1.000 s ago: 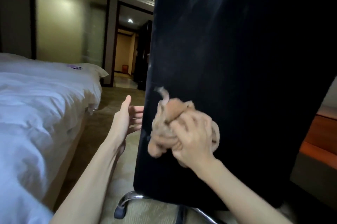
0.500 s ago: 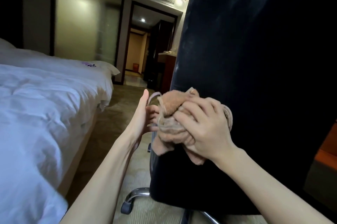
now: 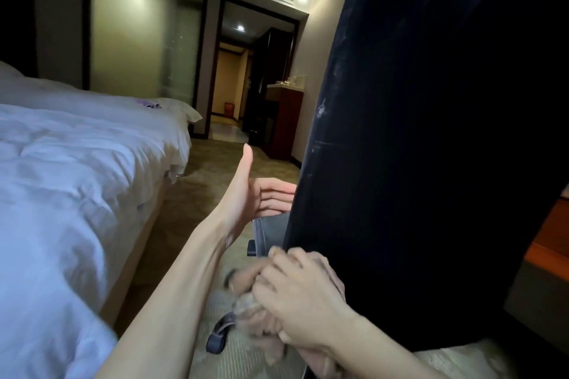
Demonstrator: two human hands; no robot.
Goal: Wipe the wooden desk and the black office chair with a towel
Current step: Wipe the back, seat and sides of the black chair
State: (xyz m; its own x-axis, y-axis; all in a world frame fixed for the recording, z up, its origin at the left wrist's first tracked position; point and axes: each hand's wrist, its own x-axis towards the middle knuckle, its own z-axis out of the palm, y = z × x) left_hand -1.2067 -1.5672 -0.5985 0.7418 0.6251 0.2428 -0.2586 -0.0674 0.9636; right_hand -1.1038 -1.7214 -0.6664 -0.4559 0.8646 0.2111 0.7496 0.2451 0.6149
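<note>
Head view, looking forward and down. Filling the right half: the back of the black office chair (image 3: 431,132), upright, with pale scuffs along its left edge.

Low at the bottom left corner of that backrest, gripping with the right hand (image 3: 301,295): fingers curled tight round a bunched tan towel (image 3: 248,309), knuckles towards the camera, cloth bulging out to the left and below the fist. Pressed against the corner of the backrest or just off it, hard to say through the motion blur.

Higher up the same left edge, reaching in with the left hand (image 3: 249,197): fingers straight and together, thumb raised, nothing held, fingertips slipping out of sight behind the backrest.

Between the two hands, showing a grey padded part (image 3: 271,233) of the chair. Below, resting on the patterned carpet (image 3: 197,193), a caster (image 3: 217,337) of the chair base.

Along the left side, a bed (image 3: 77,178) under a rumpled white duvet, with a small purple item (image 3: 149,103) near its far corner. Beyond, a lit doorway (image 3: 228,79) and a dark red-brown cabinet (image 3: 284,119) beside it. At the right edge, behind the chair, a strip of the wooden desk (image 3: 551,237).
</note>
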